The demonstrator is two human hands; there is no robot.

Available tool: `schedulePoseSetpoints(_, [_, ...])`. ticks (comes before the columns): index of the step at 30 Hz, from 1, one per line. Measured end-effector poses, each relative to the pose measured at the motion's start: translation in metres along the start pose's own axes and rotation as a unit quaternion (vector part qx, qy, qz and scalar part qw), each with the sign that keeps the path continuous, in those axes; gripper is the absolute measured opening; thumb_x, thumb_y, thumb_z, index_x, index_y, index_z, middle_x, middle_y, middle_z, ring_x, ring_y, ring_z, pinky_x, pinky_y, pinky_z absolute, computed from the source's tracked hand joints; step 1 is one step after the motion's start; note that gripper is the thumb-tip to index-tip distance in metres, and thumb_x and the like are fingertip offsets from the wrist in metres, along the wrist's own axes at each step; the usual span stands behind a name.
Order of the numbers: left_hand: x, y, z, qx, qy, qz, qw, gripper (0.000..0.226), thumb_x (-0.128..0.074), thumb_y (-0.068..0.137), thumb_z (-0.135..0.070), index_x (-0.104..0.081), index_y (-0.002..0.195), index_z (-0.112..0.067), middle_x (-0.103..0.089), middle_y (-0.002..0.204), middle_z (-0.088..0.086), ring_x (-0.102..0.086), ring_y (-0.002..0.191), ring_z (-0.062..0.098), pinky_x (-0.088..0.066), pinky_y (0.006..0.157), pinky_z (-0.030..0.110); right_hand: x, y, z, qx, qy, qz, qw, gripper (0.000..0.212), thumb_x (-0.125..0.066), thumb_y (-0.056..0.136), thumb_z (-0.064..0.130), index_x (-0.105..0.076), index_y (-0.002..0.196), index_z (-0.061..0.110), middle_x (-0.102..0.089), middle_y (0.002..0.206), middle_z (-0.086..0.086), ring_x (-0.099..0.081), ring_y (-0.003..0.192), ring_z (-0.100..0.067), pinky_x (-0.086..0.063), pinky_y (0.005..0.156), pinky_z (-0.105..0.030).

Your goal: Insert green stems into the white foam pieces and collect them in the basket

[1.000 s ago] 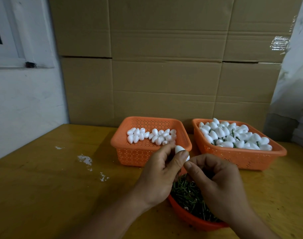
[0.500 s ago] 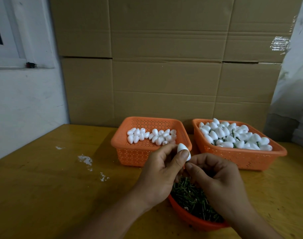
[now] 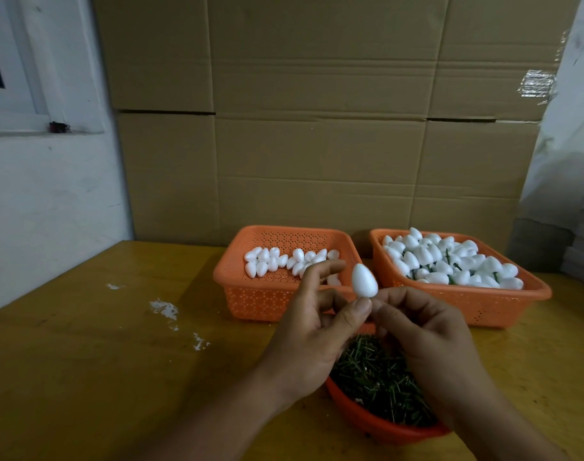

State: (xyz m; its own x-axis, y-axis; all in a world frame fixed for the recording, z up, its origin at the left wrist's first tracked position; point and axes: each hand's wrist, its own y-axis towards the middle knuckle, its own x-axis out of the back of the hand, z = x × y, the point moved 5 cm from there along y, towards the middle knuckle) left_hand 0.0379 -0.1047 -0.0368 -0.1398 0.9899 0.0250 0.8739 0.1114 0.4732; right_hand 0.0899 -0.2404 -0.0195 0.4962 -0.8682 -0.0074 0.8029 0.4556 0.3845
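Observation:
A white egg-shaped foam piece [image 3: 364, 280] stands narrow end down above my fingertips. My right hand [image 3: 427, 341] pinches at its lower tip; any stem there is hidden. My left hand [image 3: 312, 331] has its fingers spread away from the foam, and only its thumb touches the base. Below both hands sits a red bowl [image 3: 380, 425] full of green stems [image 3: 372, 372]. The left orange basket [image 3: 250, 296] holds several plain foam pieces. Foam pieces with green stems are heaped in the right orange basket [image 3: 483, 309].
Everything sits on a yellow wooden table [image 3: 100, 361] with white crumbs [image 3: 164, 309] left of the baskets. Stacked cardboard boxes [image 3: 317, 144] close off the back. A white wall [image 3: 44, 201] stands on the left, and plastic-wrapped stock [image 3: 570, 181] on the right.
My left fingers have come off the foam piece and spread open. The piece now stands uncovered above the fingertips, a little higher and further right than before.

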Motion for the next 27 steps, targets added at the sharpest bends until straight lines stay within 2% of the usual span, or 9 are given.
schedulePoseSetpoints(3, [0.000,-0.002,0.004,0.004,0.023,-0.007,1.000,0.038,-0.065,0.087,-0.047,-0.049,0.120,-0.036,-0.059,0.082,0.000,-0.049,0.058,0.004,-0.040,0.055,0.020,0.020,0.013,0.007,0.016,-0.034,-0.058,0.998,0.010,-0.070,0.084,0.021,-0.074,0.077,0.016,-0.062,0.059,0.004,-0.053,0.051,-0.004,-0.045,0.049,-0.016])
schedulePoseSetpoints(6, [0.000,-0.003,0.007,0.003,0.071,-0.007,0.997,0.026,-0.064,0.086,-0.049,-0.055,0.103,-0.032,-0.056,0.077,-0.005,-0.048,0.061,0.006,-0.040,0.057,0.026,0.052,0.039,0.012,0.047,-0.145,-0.149,0.977,0.014,-0.071,0.089,0.014,-0.073,0.076,0.019,-0.070,0.064,0.008,-0.058,0.053,0.002,-0.046,0.054,-0.019])
schedulePoseSetpoints(8, [-0.001,-0.004,0.007,-0.012,0.112,-0.005,0.994,0.019,-0.063,0.087,-0.046,-0.057,0.098,-0.032,-0.057,0.077,-0.011,-0.051,0.067,0.002,-0.042,0.063,0.023,0.071,0.062,0.011,0.051,-0.232,-0.187,0.953,0.011,-0.071,0.090,0.017,-0.075,0.081,0.021,-0.071,0.065,0.006,-0.060,0.057,-0.003,-0.044,0.056,-0.026])
schedulePoseSetpoints(10, [-0.004,-0.006,0.006,-0.022,0.134,0.004,0.991,0.014,-0.062,0.089,-0.043,-0.057,0.096,-0.031,-0.057,0.077,-0.015,-0.053,0.071,0.000,-0.043,0.067,0.019,0.091,0.084,0.006,0.030,-0.299,-0.214,0.929,0.009,-0.069,0.092,0.019,-0.077,0.088,0.016,-0.069,0.065,0.006,-0.060,0.057,-0.012,-0.041,0.054,-0.025])
schedulePoseSetpoints(13, [-0.007,-0.008,0.005,-0.023,0.148,0.018,0.989,0.011,-0.061,0.092,-0.041,-0.054,0.089,-0.032,-0.057,0.074,-0.015,-0.051,0.066,0.000,-0.043,0.062,0.020,0.116,0.112,-0.005,-0.010,-0.391,-0.220,0.894,0.014,-0.065,0.094,0.016,-0.076,0.090,0.009,-0.068,0.063,-0.003,-0.061,0.055,-0.021,-0.045,0.051,-0.029])
schedulePoseSetpoints(15, [-0.008,-0.008,0.004,-0.018,0.154,0.023,0.988,0.015,-0.061,0.091,-0.043,-0.052,0.085,-0.033,-0.054,0.070,-0.014,-0.048,0.061,0.001,-0.041,0.058,0.023,0.129,0.127,-0.012,-0.039,-0.445,-0.220,0.867,0.021,-0.062,0.094,0.015,-0.075,0.082,0.003,-0.068,0.062,-0.014,-0.063,0.057,-0.033,-0.054,0.058,-0.043])
schedulePoseSetpoints(18, [-0.009,-0.008,0.002,-0.014,0.155,0.031,0.987,0.019,-0.062,0.090,-0.042,-0.049,0.081,-0.033,-0.053,0.067,-0.013,-0.047,0.059,0.001,-0.041,0.057,0.024,0.144,0.141,-0.019,-0.093,-0.492,-0.245,0.830,0.026,-0.061,0.093,0.016,-0.072,0.074,0.003,-0.068,0.069,-0.017,-0.064,0.065,-0.037,-0.058,0.067,-0.046])
schedulePoseSetpoints(23, [-0.009,-0.008,0.000,-0.021,0.161,0.027,0.986,0.021,-0.064,0.091,-0.035,-0.048,0.079,-0.031,-0.052,0.064,-0.013,-0.047,0.058,0.002,-0.041,0.056,0.024,0.149,0.147,-0.032,-0.183,-0.502,-0.267,0.802,0.023,-0.060,0.092,0.026,-0.066,0.089,0.004,-0.065,0.096,-0.022,-0.063,0.092,-0.041,-0.052,0.092,-0.051])
schedulePoseSetpoints(27, [-0.008,-0.008,0.002,-0.017,0.160,0.030,0.987,0.021,-0.064,0.091,-0.037,-0.048,0.079,-0.031,-0.053,0.064,-0.014,-0.048,0.059,0.002,-0.042,0.057,0.024,0.147,0.144,-0.035,-0.221,-0.502,-0.269,0.792,0.029,-0.056,0.092,0.031,-0.063,0.097,0.003,-0.064,0.106,-0.025,-0.058,0.105,-0.045,-0.047,0.099,-0.054])
